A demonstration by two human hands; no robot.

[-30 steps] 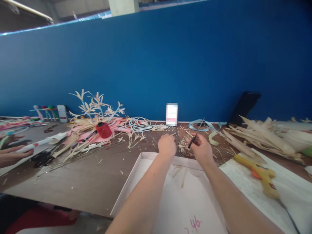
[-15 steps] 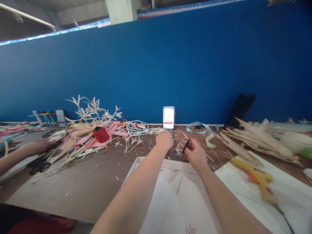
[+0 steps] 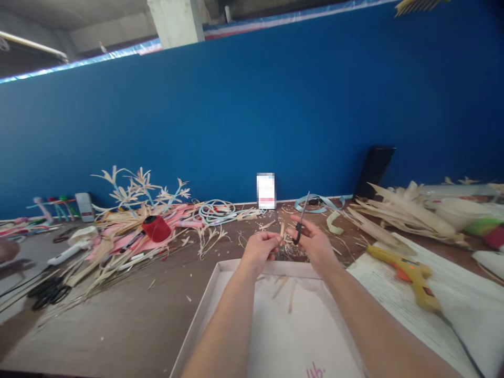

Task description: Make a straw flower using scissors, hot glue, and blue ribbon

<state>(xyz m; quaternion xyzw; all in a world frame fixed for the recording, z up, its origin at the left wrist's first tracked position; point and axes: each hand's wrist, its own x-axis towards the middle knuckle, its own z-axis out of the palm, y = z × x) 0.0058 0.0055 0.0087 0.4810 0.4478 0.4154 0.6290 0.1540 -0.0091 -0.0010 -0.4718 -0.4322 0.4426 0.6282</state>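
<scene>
My left hand is closed in a pinch on a short pale husk strip, which stands upright from the fingertips. My right hand holds small scissors by their dark handles, with the blades pointing up and away. The two hands are close together above the far rim of a shallow white box lid. A few thin husk pieces lie inside the lid. Scraps are scattered on the table just beyond my hands.
A yellow glue gun rests on printed paper at right, near dried husks. At left are a red thread spool, husk flowers and black scissors. A phone leans on the blue partition. Another person's blurred hand shows far left.
My left hand has drawn back from near the phone and now pinches a husk strip beside the scissors. The other person's arm has pulled away to the left. The view has shifted slightly.
</scene>
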